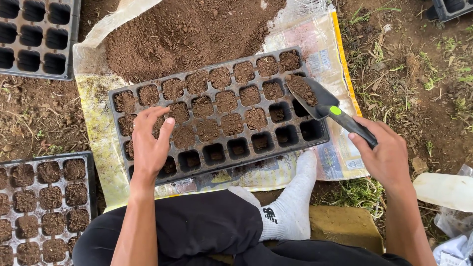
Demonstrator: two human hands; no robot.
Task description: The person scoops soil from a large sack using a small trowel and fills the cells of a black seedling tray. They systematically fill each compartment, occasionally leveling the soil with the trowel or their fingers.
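A black seedling tray (295, 144) lies on a plastic sheet in front of me, most cells filled with brown soil, the near row and right cells nearly empty. My left hand (149, 140) rests flat on the filled cells at the tray's left end, fingers together. My right hand (386, 151) grips the black handle of a small trowel (315, 96) with a green spot. Its blade holds soil and hovers over the tray's right cells.
A heap of loose soil (182, 32) lies on the sheet (96, 128) behind the tray. An empty tray (34, 34) sits at top left, a filled tray (44, 197) at bottom left. My crossed legs and white sock (290, 207) are near the tray's front.
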